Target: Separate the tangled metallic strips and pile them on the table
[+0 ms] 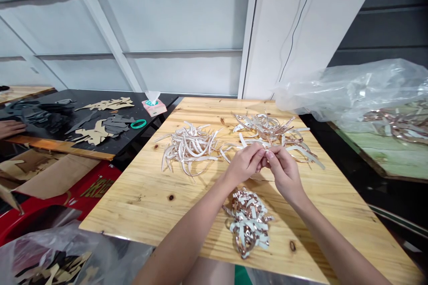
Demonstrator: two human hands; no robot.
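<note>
- And here we are at the pale wooden table [150,205], where the left hand [245,161] and the right hand [286,171] come together, fingertips meeting over the far half!
- The left hand is curled closed, thumb pinched against the forefinger; whatever sits in that pinch is too small to tell.
- The right hand mirrors it, fingers bent in and thumb pressing at the same spot, its hold equally hard to read.
- Just beyond the hands, a loose far pile [267,127] of long curling strips, white on one side and shiny copper on the other, fans across the wood.
- Over to the left, the left pile [189,147] loops and tangles, mostly white side showing.
- Closest to the body, between the forearms, lies the near clump [249,222], crinkled and compact, copper glinting through white.
- Out on the right, more copper strips [401,129] lie on a greenish board [363,147], partly under clear plastic [361,91].
- Across on the black table [78,98]: tan pieces [95,132], dark pieces [43,116], a green ring [138,124] and a tissue box [154,107], with another person's hand [11,128] at the far left edge.
- Below that, an open cardboard box [60,176] holds tan scraps.
</note>
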